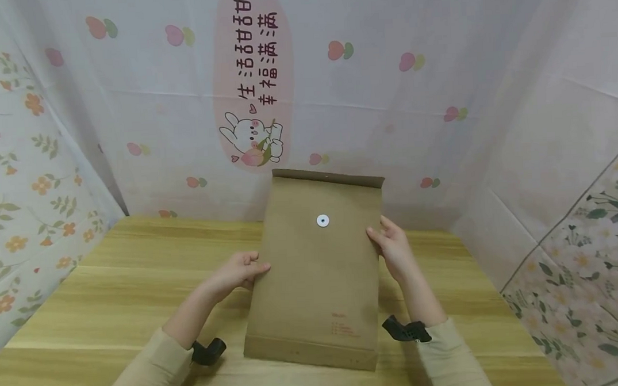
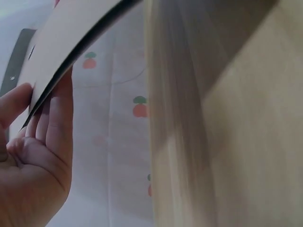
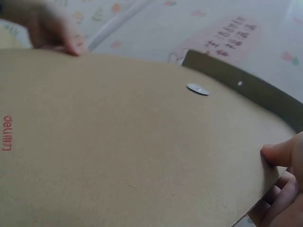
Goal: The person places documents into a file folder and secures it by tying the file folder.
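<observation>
A brown kraft-paper document envelope [image 1: 317, 273] is held up off the table by both hands, its top tilted away. A white round button [image 1: 323, 220] sits near its upper end, and the top flap [image 1: 329, 178] stands folded open at the far edge. My left hand [image 1: 237, 272] pinches the left edge, thumb on the front face and fingers behind it. On the opposite edge my right hand [image 1: 394, 244] grips higher up, also thumb in front. In the right wrist view red print [image 3: 7, 133] shows on the envelope [image 3: 118, 142], which bows slightly.
The envelope is above a wood-grain table [image 1: 152, 280]. Behind it hangs a white cloth [image 1: 387, 97] with fruit prints and a rabbit picture. Floral cloths [image 1: 23, 171] line the left and right sides. A black strap piece [image 1: 209, 351] is at the left wrist.
</observation>
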`<state>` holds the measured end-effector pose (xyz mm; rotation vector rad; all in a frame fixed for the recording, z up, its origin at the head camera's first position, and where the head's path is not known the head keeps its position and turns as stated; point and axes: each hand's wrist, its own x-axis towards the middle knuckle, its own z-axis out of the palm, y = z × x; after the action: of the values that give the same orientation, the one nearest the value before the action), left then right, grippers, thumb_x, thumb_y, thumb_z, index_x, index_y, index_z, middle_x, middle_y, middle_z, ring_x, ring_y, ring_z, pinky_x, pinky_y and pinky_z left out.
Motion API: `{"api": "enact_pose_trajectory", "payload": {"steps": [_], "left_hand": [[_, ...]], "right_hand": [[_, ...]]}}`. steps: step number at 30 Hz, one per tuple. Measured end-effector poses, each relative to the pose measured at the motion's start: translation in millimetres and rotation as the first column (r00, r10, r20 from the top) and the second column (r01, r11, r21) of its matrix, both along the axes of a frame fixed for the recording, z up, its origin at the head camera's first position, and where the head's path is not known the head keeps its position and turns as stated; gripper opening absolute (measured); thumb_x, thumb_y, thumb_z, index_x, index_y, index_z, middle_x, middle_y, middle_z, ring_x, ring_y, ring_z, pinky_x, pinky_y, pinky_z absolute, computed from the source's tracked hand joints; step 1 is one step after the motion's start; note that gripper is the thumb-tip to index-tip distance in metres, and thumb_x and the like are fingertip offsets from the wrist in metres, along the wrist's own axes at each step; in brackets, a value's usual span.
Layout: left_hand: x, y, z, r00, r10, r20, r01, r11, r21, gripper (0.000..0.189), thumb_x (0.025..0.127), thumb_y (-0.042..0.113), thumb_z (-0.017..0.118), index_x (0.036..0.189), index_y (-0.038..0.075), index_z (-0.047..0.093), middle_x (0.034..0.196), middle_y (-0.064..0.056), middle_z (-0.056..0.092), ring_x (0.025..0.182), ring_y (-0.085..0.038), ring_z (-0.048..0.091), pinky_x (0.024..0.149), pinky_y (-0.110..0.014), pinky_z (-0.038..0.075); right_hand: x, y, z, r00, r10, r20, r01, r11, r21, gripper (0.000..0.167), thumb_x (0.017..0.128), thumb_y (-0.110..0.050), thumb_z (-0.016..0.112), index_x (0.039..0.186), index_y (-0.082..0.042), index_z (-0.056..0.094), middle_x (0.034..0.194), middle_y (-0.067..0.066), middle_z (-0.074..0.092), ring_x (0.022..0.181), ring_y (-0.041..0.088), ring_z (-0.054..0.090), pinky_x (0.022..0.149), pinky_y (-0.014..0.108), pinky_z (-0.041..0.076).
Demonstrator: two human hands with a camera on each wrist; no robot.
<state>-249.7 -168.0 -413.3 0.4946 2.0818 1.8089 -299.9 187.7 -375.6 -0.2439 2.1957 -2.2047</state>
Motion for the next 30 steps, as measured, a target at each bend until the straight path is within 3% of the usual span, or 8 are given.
{"api": "enact_pose_trajectory", "payload": {"steps": [3,5,10,14,20,24,27,30], "left_hand": [[-9.0,-0.2,7.7,0.999,0.043,-0.012,-0.043,0.999,0.014,0.035,0.098,0.02,0.056,0.116,-0.01,0.055,0.092,-0.011,0.07,0.082,-0.024,0.068,0.073,-0.038,0.056],[-16.1,0.0,14.4,0.997,0.075,-0.004,-0.075,0.997,0.028,0.037,0.098,0.018,0.055,0.12,-0.012,0.053,0.094,-0.013,0.07,0.083,-0.023,0.069,0.073,-0.038,0.056],[-31.5,2.0,33.3,0.991,0.136,0.01,-0.136,0.989,0.062,0.039,0.099,0.017,0.054,0.124,-0.012,0.049,0.096,-0.011,0.069,0.082,-0.021,0.069,0.074,-0.036,0.056],[-40.8,6.0,46.3,0.986,0.169,0.004,-0.169,0.982,0.082,0.039,0.099,0.016,0.053,0.125,-0.012,0.049,0.096,-0.01,0.069,0.081,-0.02,0.069,0.073,-0.035,0.056],[-50.2,13.5,60.3,0.975,0.221,0.008,-0.221,0.973,0.07,0.039,0.099,0.017,0.053,0.127,-0.01,0.049,0.095,-0.008,0.068,0.08,-0.018,0.068,0.074,-0.033,0.055],[-56.0,15.3,68.0,0.964,0.262,0.034,-0.264,0.961,0.084,0.04,0.1,0.018,0.051,0.129,-0.01,0.047,0.1,-0.011,0.065,0.081,-0.017,0.068,0.074,-0.033,0.055],[-59.4,15.5,75.8,0.96,0.274,0.051,-0.278,0.956,0.098,0.044,0.101,0.021,0.049,0.132,-0.01,0.044,0.111,-0.017,0.061,0.083,-0.016,0.067,0.077,-0.032,0.054],[-62.3,15.9,85.4,0.958,0.275,0.08,-0.282,0.955,0.095,0.052,0.103,0.029,0.043,0.139,-0.008,0.037,0.126,-0.024,0.053,0.095,-0.024,0.066,0.082,-0.035,0.053]], "right_hand": [[-3.0,-2,0.7,1.0,0.01,0.019,-0.011,0.997,0.072,0.075,0.098,-0.016,0.055,0.151,0.003,0.005,0.079,0.003,0.064,0.086,0.011,0.064,0.099,0.041,0.042],[-4.3,-3,1.7,0.999,0.025,0.019,-0.027,0.993,0.111,0.074,0.099,-0.017,0.055,0.151,0.003,0.007,0.101,0.012,0.066,0.094,0.011,0.062,0.103,0.047,0.037],[-8.3,-4,6.8,0.998,0.07,-0.003,-0.069,0.983,0.169,0.057,0.099,-0.014,0.053,0.148,0.001,0.028,0.135,0.021,0.05,0.099,0.012,0.06,0.095,0.043,0.044],[-13.0,-5,13.6,0.998,0.057,0.011,-0.058,0.986,0.154,0.045,0.098,-0.013,0.054,0.14,0.0,0.043,0.118,0.009,0.061,0.089,0.01,0.057,0.077,0.027,0.046],[-19.2,-6,34.2,0.993,0.061,0.103,-0.055,0.997,-0.06,0.023,0.102,-0.026,0.042,0.109,-0.006,0.052,0.084,-0.004,0.056,0.071,0.009,0.051,0.065,0.022,0.044],[-22.9,-5,53.1,0.982,0.128,0.139,-0.107,0.983,-0.15,0.04,0.102,-0.047,0.029,0.096,-0.011,0.045,0.071,-0.004,0.046,0.058,0.01,0.037,0.053,0.022,0.032],[-26.7,-4,66.1,0.973,0.146,0.181,-0.116,0.979,-0.165,0.052,0.098,-0.058,0.027,0.09,-0.01,0.045,0.064,-0.004,0.038,0.054,0.012,0.029,0.048,0.023,0.026],[-29.5,-3,76.9,0.962,0.149,0.231,-0.127,0.986,-0.109,0.064,0.094,-0.066,0.027,0.109,-0.007,0.046,0.079,0.001,0.045,0.061,0.013,0.034,0.054,0.024,0.029]]}}
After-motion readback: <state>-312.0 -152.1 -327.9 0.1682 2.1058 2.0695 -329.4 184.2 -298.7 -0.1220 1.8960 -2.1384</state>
